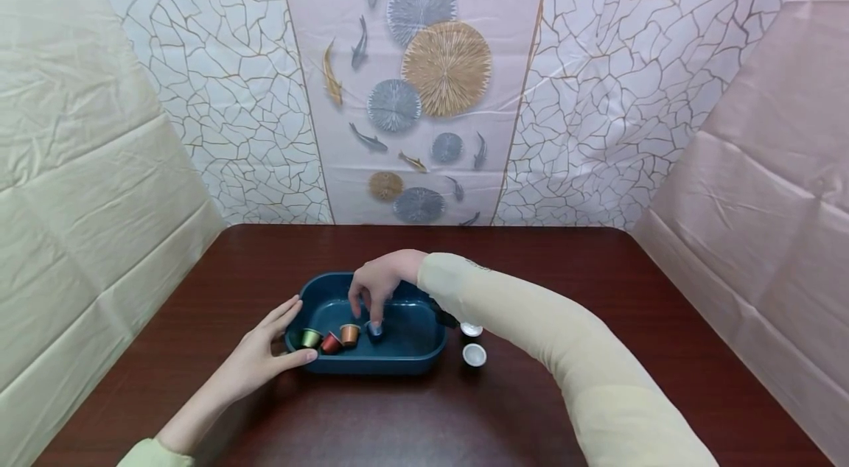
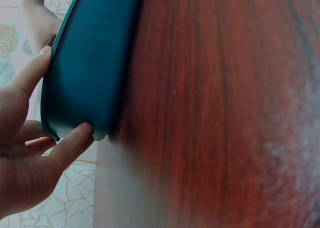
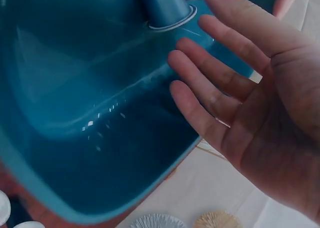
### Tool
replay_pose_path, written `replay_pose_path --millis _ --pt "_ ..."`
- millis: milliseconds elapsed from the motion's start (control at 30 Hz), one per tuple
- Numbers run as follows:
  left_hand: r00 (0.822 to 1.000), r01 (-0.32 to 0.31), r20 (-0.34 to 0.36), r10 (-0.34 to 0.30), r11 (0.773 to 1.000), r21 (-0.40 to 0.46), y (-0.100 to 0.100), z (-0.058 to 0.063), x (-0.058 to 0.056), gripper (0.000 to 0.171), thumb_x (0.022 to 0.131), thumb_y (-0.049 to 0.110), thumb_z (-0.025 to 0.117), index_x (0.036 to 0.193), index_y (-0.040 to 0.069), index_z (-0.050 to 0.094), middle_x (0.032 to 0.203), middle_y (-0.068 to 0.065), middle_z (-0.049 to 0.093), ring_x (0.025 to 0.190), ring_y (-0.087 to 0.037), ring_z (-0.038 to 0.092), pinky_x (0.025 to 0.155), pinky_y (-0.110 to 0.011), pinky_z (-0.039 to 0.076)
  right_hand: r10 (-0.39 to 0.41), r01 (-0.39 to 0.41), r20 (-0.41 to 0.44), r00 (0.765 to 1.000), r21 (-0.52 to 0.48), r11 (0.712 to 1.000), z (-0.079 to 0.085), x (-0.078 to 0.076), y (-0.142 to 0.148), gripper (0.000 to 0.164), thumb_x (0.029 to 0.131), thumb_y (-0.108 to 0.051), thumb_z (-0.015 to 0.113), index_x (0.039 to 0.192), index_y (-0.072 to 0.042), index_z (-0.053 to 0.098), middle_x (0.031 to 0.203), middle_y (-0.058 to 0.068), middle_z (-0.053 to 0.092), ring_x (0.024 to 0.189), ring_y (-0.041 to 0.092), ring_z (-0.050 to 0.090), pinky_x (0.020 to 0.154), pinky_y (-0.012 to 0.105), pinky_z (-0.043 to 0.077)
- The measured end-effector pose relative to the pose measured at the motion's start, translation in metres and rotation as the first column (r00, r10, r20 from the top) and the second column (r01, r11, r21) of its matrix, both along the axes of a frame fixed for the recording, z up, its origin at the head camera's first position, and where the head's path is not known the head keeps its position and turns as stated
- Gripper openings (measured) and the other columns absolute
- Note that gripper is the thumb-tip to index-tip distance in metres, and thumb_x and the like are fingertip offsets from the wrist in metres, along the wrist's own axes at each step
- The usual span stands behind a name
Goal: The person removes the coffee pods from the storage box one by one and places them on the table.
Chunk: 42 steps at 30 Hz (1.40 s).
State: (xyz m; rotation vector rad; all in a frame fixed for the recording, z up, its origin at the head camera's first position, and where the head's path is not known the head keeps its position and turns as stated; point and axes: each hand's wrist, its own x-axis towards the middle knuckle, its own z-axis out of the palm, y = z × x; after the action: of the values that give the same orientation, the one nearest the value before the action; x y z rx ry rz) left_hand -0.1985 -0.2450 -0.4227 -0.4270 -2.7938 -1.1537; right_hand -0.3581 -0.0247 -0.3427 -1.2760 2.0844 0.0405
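Note:
A dark teal tray stands on the table with several coffee capsules in a row inside it: a green capsule, a red capsule, an orange capsule and a blue capsule. My left hand holds the tray's left end, thumb at the near side and fingers along the far left corner. Over the tray reaches my right hand, its fingertips by the blue capsule. In the right wrist view its fingers are spread, and the blue capsule stands upside down just beyond the thumb.
Two white-lidded capsules lie on the table right of the tray, the nearer white-lidded capsule in full view and the farther white-lidded capsule partly behind the right sleeve. A dark object shows beneath the right wrist. Patterned cloth hangs behind the table.

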Motion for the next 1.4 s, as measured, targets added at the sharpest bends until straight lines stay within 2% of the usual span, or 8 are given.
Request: replay_pose_path --millis 200,400,567,800,1000,1133,1267,1400 --pt "1.000 -0.002 -0.003 0.002 1.000 0.004 0.000 -0.001 0.000 0.088 0.086 0.038 0.076 0.151 -0.005 0.034 0.160 -0.021 0.029 0.141 -0.043 0.040 0.093 -0.046 0.056 -0.065 0.061 0.059 0.996 0.078 0.995 -0.011 -0.002 -0.008 0.027 0.085 -0.023 0.079 0.111 -0.022 0.070 0.104 -0.002 0.068 0.091 0.009 0.065 0.088 0.033 0.057" --pt "1.000 0.000 -0.007 0.000 1.000 0.005 0.000 -0.001 0.000 0.091 0.085 0.043 0.075 0.151 -0.005 0.034 0.161 -0.020 0.029 0.141 -0.042 0.040 0.094 -0.046 0.056 -0.109 0.102 0.070 0.992 0.106 0.989 -0.017 -0.001 -0.010 0.024 0.086 -0.020 0.078 0.108 -0.020 0.069 0.102 -0.001 0.068 0.089 0.012 0.069 0.082 0.029 0.058" --pt "1.000 0.001 0.007 -0.001 1.000 0.012 0.001 0.000 0.001 0.090 0.086 0.041 0.075 0.151 -0.004 0.033 0.161 -0.020 0.028 0.141 -0.042 0.040 0.094 -0.046 0.056 -0.157 0.141 0.121 0.980 0.127 0.982 -0.018 0.003 -0.012 0.021 0.086 -0.017 0.077 0.105 -0.018 0.068 0.101 0.000 0.067 0.092 0.017 0.072 0.082 0.029 0.060" --pt "1.000 0.007 0.002 -0.008 1.000 0.022 0.002 0.000 0.002 0.090 0.085 0.041 0.076 0.150 -0.005 0.034 0.161 -0.020 0.029 0.139 -0.042 0.043 0.094 -0.045 0.056 -0.176 0.151 0.159 0.971 0.156 0.976 -0.019 0.005 -0.014 0.014 0.087 -0.010 0.075 0.096 -0.017 0.068 0.102 -0.001 0.063 0.082 0.011 0.064 0.080 0.026 0.060" --pt "1.000 0.009 -0.011 -0.009 1.000 0.019 0.002 -0.001 0.002 0.090 0.085 0.042 0.076 0.150 -0.005 0.035 0.160 -0.021 0.030 0.140 -0.042 0.043 0.093 -0.045 0.056 -0.116 0.102 0.110 0.987 0.125 0.987 -0.014 0.003 -0.012 0.014 0.087 -0.011 0.075 0.096 -0.019 0.069 0.098 -0.002 0.064 0.081 0.009 0.061 0.076 0.024 0.057" --pt "1.000 0.005 -0.011 -0.005 1.000 0.015 0.002 -0.001 0.000 0.090 0.085 0.041 0.076 0.150 -0.005 0.035 0.160 -0.020 0.030 0.140 -0.042 0.043 0.094 -0.045 0.056 -0.109 0.102 0.083 0.991 0.083 0.991 -0.007 0.002 -0.011 0.015 0.085 -0.013 0.077 0.097 -0.020 0.070 0.091 -0.002 0.068 0.080 0.010 0.064 0.077 0.027 0.058" --pt "1.000 -0.002 0.001 0.002 1.000 0.011 0.001 0.000 0.000 0.090 0.085 0.041 0.076 0.151 -0.005 0.034 0.161 -0.021 0.029 0.139 -0.042 0.044 0.094 -0.045 0.056 -0.118 0.113 0.135 0.984 0.046 0.993 -0.005 0.002 -0.010 0.015 0.087 -0.014 0.075 0.099 -0.018 0.068 0.092 -0.002 0.071 0.084 0.014 0.069 0.081 0.031 0.060" --pt "1.000 -0.009 0.004 0.009 1.000 0.002 0.001 0.000 0.000 0.090 0.085 0.042 0.076 0.151 -0.004 0.034 0.161 -0.021 0.029 0.139 -0.042 0.044 0.093 -0.045 0.056 -0.150 0.150 0.225 0.963 0.013 0.989 -0.007 0.003 -0.007 0.014 0.089 -0.010 0.071 0.102 -0.014 0.066 0.095 0.001 0.073 0.085 0.016 0.072 0.081 0.032 0.061"
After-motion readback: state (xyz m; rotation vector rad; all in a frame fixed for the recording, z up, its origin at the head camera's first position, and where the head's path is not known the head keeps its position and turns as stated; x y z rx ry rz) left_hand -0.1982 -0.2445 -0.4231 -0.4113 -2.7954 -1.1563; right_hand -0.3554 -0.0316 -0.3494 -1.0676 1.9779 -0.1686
